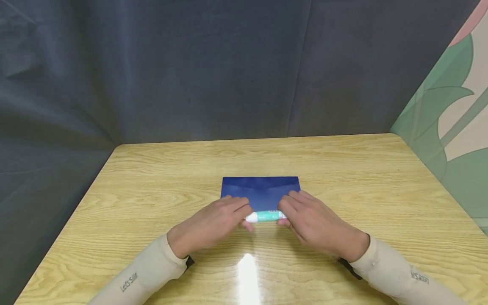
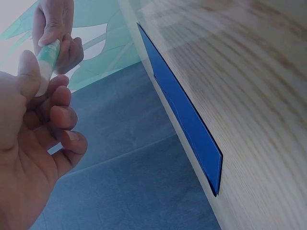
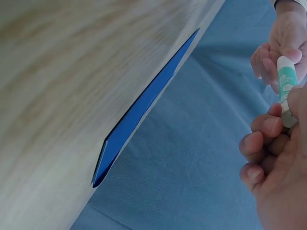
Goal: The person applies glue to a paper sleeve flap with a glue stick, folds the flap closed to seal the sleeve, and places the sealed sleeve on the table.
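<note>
Both hands hold a glue stick (image 1: 268,216) level between them, its white cap toward the left and its green label facing up. The left hand (image 1: 217,220) pinches the capped end between thumb and fingers, as the left wrist view shows with the glue stick (image 2: 48,64) at its thumb. At the other end, the right hand (image 1: 316,220) grips the white base with thumb and curled fingers. A blue envelope (image 1: 261,190) lies on the table just beyond the hands, its flap at the far side. The hands overlap its near corners in the head view.
The wooden table (image 1: 160,178) has a light grain and a bright reflection near its front. A dark cloth (image 1: 213,72) hangs behind and along the left side. To the right is a wall with a green leaf pattern (image 1: 465,182).
</note>
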Motion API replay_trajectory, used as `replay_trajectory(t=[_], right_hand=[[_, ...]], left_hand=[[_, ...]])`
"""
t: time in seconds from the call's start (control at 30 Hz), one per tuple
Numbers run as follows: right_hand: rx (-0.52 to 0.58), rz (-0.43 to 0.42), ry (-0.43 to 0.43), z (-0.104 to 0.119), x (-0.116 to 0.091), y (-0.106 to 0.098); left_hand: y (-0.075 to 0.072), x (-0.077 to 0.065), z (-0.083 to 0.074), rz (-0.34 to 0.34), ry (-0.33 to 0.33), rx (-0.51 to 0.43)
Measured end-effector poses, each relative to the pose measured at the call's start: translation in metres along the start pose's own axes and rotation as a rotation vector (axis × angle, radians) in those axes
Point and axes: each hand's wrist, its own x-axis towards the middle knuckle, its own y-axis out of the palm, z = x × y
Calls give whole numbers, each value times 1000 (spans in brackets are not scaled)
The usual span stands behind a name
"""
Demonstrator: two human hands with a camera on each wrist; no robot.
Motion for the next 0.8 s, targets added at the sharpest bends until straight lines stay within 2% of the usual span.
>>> replay_trajectory(t=[0.13,0.33,0.63,0.8], right_hand=[[-6,3,1,0,0,0],[-5,-11,-3,-1,0,0],[-9,4,3,-1,0,0],[-13,-43,-14,0,1,2]], left_hand=[[1,0,1,-20,1,17],[2,1,0,-15,-14,40],[3,1,-2,-34,-43,6],[4,2,-3,-34,-46,4]])
